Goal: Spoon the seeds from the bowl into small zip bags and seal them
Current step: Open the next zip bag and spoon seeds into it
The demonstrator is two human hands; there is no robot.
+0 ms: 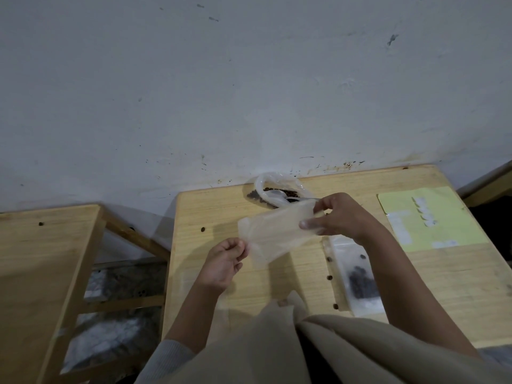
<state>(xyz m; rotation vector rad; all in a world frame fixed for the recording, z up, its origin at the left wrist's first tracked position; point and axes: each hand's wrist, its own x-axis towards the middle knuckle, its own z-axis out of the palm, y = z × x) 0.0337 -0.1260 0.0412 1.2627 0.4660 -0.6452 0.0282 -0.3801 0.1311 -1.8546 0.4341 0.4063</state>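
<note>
Two hands hold one empty zip bag above the worktop: the left hand pinches its lower corner, the right hand pinches the upper end. This looks like readying a fresh bag; next its mouth must be parted and a hand freed for the spoon. Just beyond the right hand sits the clear bowl of seeds. Below that wrist lies a filled bag, loose seeds beside it. A yellow sheet lies farther right.
</note>
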